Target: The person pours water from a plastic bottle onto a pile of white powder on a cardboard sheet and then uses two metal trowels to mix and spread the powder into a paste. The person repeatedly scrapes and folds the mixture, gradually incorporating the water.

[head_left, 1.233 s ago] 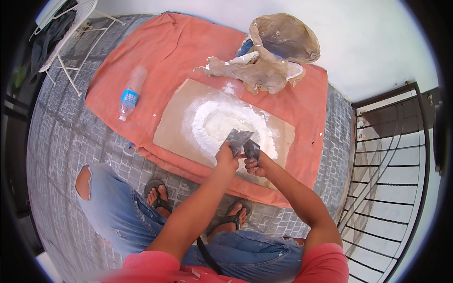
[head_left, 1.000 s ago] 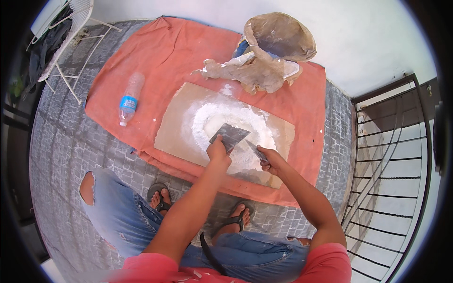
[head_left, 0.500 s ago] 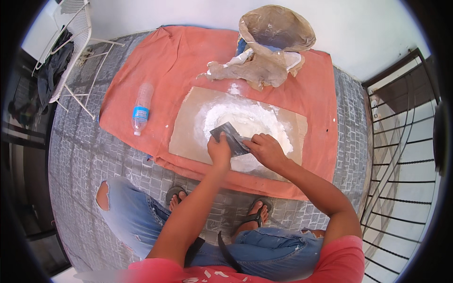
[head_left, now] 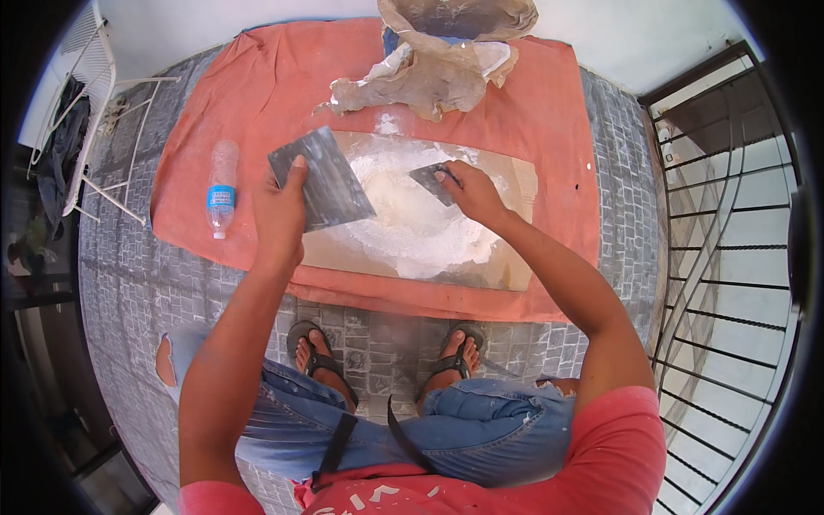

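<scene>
Your left hand (head_left: 281, 206) has moved away from your right hand (head_left: 474, 193), its fingers (head_left: 297, 172) pinching a broad, dark, pale-streaked plate (head_left: 330, 184) at left, the other's pinching a smaller dark blade (head_left: 427, 178) over white powder (head_left: 421, 236).

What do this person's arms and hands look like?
The left hand and right hand are without gloves, and no watch or bracelet shows. The arms are uncovered up to short reddish-pink sleeves above the elbows. No cables show on either arm.
</scene>
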Demonstrator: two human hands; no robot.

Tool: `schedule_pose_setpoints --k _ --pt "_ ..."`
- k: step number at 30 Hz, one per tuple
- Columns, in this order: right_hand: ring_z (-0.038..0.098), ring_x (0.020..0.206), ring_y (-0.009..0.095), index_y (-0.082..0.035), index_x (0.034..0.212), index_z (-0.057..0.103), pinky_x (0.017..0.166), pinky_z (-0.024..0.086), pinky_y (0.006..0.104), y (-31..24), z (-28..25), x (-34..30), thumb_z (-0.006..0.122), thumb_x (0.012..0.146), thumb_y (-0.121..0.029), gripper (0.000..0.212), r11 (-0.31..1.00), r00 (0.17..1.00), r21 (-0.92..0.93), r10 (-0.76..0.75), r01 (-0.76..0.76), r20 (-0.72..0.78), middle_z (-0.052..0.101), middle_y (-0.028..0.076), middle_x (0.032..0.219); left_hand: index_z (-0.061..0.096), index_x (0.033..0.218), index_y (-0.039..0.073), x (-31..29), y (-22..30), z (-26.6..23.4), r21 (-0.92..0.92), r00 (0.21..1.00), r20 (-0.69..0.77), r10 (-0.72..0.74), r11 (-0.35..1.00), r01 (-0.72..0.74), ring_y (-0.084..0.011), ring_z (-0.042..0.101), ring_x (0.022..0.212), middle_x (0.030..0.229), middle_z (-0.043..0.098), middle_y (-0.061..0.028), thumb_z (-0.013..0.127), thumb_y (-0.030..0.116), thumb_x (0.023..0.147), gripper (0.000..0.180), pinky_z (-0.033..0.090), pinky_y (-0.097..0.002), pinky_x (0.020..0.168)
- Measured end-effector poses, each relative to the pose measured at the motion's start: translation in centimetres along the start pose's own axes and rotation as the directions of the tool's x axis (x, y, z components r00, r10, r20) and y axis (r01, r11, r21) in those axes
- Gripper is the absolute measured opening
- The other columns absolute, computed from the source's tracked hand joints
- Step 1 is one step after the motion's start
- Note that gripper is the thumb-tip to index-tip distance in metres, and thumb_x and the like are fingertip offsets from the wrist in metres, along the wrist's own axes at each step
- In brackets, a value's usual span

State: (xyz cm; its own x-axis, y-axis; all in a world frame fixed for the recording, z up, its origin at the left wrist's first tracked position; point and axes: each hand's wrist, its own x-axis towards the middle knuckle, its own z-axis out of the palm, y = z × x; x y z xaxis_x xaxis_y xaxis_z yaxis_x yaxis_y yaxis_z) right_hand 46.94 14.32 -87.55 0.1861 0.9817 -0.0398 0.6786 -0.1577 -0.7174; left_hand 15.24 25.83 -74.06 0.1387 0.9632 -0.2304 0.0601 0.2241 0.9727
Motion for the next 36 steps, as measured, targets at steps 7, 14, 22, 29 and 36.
schedule_pose_setpoints --k 7,14,22,29,36 --pt "0.069 0.094 0.012 -0.004 0.136 0.067 0.082 0.056 0.0352 8.9 -3.8 -4.0 0.061 0.114 -0.031 0.036 0.599 0.870 0.683 0.480 -0.419 0.113 0.075 0.001 0.111 0.072 0.118 0.003 -0.3 9.5 0.7 -0.217 0.998 0.054 0.032 0.976 -0.020 -0.0088 0.071 0.092 0.105 0.076 -0.0022 0.071 0.027 0.109 0.025 0.058 -0.0265 0.081" --pt "0.070 0.099 0.011 -0.006 0.141 0.064 0.087 0.058 0.0320 14.1 0.3 -14.0 0.065 0.113 -0.026 0.035 0.365 0.696 0.747 0.696 -0.556 0.178 0.075 0.001 0.118 0.073 0.119 0.003 2.7 9.3 2.4 -0.192 0.973 0.101 0.209 0.963 -0.187 -0.0073 0.069 0.091 0.105 0.076 -0.0008 0.073 0.029 0.108 0.028 0.055 -0.0257 0.081" --pt "0.070 0.092 0.011 -0.006 0.129 0.069 0.083 0.058 0.0330 13.7 4.6 -13.3 0.069 0.110 -0.024 0.026 0.290 0.656 0.840 0.748 -0.459 0.101 0.075 0.000 0.111 0.073 0.119 0.003 4.1 7.6 1.3 -0.166 0.991 0.088 0.104 0.982 -0.089 -0.0078 0.070 0.090 0.106 0.076 -0.0017 0.074 0.029 0.107 0.029 0.057 -0.0262 0.080" --pt "0.066 0.084 0.008 -0.002 0.113 0.074 0.074 0.054 0.0305 8.4 2.8 -9.8 0.070 0.108 -0.021 0.020 0.538 0.614 0.591 0.784 -0.601 -0.090 0.074 0.001 0.095 0.073 0.118 0.004 5.2 8.2 -0.9 -0.210 0.985 0.070 0.155 0.968 -0.138 -0.0080 0.071 0.089 0.106 0.076 -0.0022 0.074 0.030 0.108 0.028 0.057 -0.0262 0.079" --pt "0.062 0.080 0.009 -0.001 0.112 0.074 0.073 0.050 0.0298 8.6 2.2 -8.5 0.067 0.108 -0.020 0.020 0.740 0.805 0.538 0.567 -0.403 -0.177 0.072 0.000 0.091 0.073 0.119 0.005 4.3 8.3 -0.4 -0.203 0.989 0.043 0.141 0.971 -0.130 -0.0076 0.070 0.094 0.108 0.076 -0.0002 0.074 0.027 0.108 0.025 0.056 -0.0270 0.083"
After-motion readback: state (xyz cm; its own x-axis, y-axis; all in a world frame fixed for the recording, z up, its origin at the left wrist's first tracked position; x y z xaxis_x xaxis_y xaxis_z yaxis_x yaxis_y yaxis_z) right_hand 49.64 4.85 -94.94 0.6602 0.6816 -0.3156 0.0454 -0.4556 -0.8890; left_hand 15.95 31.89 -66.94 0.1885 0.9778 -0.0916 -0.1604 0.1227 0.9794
